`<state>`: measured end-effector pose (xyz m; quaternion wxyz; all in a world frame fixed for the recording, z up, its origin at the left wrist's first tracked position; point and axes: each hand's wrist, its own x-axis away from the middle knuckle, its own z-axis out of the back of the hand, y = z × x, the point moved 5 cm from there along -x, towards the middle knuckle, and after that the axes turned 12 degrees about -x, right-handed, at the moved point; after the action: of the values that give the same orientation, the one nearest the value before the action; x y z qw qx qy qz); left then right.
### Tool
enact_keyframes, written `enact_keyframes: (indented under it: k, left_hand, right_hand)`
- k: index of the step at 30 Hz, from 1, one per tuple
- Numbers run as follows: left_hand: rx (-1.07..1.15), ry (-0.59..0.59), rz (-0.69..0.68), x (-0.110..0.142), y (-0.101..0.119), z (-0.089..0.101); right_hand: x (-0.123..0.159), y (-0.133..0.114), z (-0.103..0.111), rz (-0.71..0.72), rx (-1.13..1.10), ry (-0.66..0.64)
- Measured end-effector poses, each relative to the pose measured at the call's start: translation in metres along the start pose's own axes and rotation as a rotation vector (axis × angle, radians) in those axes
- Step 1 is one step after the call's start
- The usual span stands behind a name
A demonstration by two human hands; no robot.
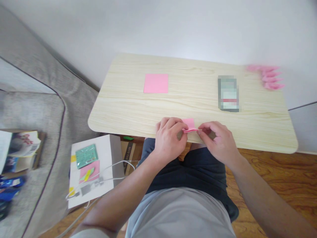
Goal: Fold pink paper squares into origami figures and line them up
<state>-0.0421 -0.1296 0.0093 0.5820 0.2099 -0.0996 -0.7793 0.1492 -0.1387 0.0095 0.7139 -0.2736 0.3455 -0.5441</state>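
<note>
Between my two hands, at the front edge of the table, is a small piece of folded pink paper (189, 124). My left hand (170, 135) pinches its left end between thumb and fingers. On the right end, the thumb and forefinger of my right hand (219, 138) close on a corner. A fold stands up toward me, with layered edges showing. Farther back on the table lies a flat square of pink paper (156, 83). Several pink folded paper shapes (271, 77) sit in a row at the far right corner.
A phone-like pixelated object (228, 93) lies on the pale wooden table (119, 99), right of centre. Left and below, a white box (106, 145) carries a green packet (86, 156), pink paper and white cables. A grey sofa (74, 105) borders the left side; a wall rises behind.
</note>
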Motion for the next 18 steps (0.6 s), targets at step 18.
enact_keyframes:
  k: [18]
  left_hand:
    - [0.111,-0.02,-0.081,0.013,0.0,0.007]
  right_hand:
    - [0.001,-0.022,-0.014,0.04,0.143,0.017]
